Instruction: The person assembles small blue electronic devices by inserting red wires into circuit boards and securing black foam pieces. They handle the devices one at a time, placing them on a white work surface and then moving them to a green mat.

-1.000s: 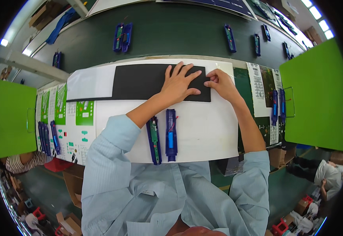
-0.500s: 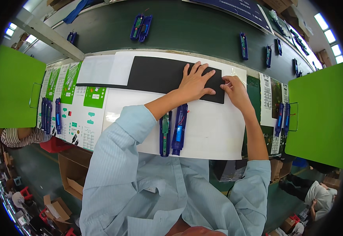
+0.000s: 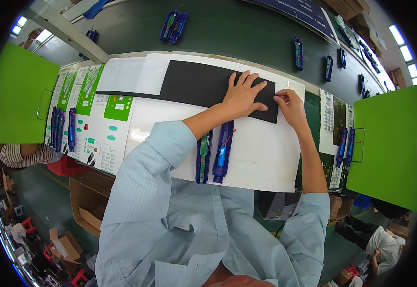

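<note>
Left hand lies flat, fingers spread, palm down on the right end of a long black foam sheet; no grip closed, it only presses on the sheet. Right hand sits at the sheet's right edge, thumb and forefinger pinched together at the corner; whether they have the sheet edge or something small between them cannot be told. The black sheet lies lengthwise across the far part of a large white sheet spread on the table, its left end overlapping a second white sheet. Near the body, on the white sheet, two opened blue device housings lie side by side, lengthwise toward the person: one with a green circuit board, one with a blue cell and red wire. Printed green-and-white instruction cards lie to the left, with more blue housings on them. Green panels stand at both sides, left and right.
</note>
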A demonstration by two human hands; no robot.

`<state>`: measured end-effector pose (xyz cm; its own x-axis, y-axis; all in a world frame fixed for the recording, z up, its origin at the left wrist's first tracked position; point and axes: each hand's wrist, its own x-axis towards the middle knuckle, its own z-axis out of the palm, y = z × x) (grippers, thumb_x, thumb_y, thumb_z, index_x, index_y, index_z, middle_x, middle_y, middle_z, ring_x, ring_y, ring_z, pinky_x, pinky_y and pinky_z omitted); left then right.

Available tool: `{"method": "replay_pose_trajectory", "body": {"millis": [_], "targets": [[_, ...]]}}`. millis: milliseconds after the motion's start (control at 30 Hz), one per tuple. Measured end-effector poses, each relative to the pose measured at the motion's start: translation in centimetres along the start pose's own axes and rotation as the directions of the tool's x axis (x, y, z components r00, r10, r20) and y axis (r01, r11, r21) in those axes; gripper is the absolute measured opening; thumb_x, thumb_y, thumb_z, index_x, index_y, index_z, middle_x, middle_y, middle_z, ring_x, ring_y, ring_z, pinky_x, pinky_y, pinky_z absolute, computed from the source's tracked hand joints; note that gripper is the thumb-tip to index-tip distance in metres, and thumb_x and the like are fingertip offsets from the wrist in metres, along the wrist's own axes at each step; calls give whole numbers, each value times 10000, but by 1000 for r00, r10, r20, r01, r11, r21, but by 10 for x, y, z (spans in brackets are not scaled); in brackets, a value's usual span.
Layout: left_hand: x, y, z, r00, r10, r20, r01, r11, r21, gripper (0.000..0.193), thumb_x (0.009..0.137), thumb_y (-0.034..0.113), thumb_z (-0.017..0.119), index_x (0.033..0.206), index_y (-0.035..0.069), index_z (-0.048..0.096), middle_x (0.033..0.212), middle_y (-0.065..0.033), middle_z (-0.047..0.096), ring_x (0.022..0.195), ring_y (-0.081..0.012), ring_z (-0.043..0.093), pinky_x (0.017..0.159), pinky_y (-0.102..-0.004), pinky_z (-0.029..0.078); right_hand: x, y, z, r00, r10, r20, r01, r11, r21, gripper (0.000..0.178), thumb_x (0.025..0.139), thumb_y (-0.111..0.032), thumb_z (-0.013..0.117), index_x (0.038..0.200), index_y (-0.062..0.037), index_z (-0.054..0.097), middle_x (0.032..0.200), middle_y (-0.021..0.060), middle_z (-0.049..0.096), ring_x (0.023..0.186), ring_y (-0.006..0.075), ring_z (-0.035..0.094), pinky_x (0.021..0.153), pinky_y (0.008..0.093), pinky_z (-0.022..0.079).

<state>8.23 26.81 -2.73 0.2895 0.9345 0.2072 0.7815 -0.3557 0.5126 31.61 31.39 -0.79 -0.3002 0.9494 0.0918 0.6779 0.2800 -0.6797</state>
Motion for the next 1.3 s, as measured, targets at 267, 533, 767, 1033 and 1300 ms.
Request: {"method": "replay_pose_trajectory", "body": {"millis": [267, 533, 767, 1033, 1300], "targets": [[0, -7, 1, 1000, -16, -11, 16, 1000, 7, 882, 881, 645, 757, 1580, 161, 520, 1668, -157, 378, 1599, -387, 231, 1261, -685, 124, 28, -26, -11, 956, 210, 205, -201, 978, -65, 309, 865, -246, 881, 945, 6, 720, 805, 116, 709, 761, 217, 694, 692, 346, 553], [-1, -4, -4, 999, -43, -19, 42, 998, -41, 935, 840, 581, 823, 1579, 112, 496, 1643, -183, 385, 1590, -398, 230, 1256, -685, 121, 35, -16, -17, 909, 217, 355, -350, 860, 371, 231, 933, -187, 834, 1012, -22, 692, 798, -5, 639, 645, 90, 564, 567, 235, 447], [-3, -3, -8, 998, -41, -39, 36, 993, -115, 968, 816, 573, 845, 1590, 123, 477, 1634, -170, 390, 1589, -379, 236, 1260, -674, 119, 28, 16, -16, 833, 222, 506, -545, 481, 686, 186, 952, -159, 811, 1064, -37, 726, 891, -23, 673, 757, 72, 588, 691, 232, 485], [-3, -4, -4, 996, -83, -38, 82, 996, -38, 978, 815, 622, 824, 1584, 121, 486, 1642, -156, 392, 1587, -362, 257, 1266, -664, 114, 11, -8, -26, 915, 241, 323, -380, 782, 494, 262, 1036, -146, 704, 1228, 31, 715, 1038, 41, 731, 878, 103, 672, 829, 251, 573], [-19, 4, -25, 966, -29, -257, 13, 998, -65, 627, 938, 404, 778, 1458, 104, 597, 1523, -133, 527, 1496, -317, 393, 1225, -572, 193, -30, 8, -34, 950, 176, 258, -308, 663, 682, 305, 1032, -93, 696, 1287, 73, 665, 1138, 94, 705, 928, 136, 690, 841, 271, 575]]}}
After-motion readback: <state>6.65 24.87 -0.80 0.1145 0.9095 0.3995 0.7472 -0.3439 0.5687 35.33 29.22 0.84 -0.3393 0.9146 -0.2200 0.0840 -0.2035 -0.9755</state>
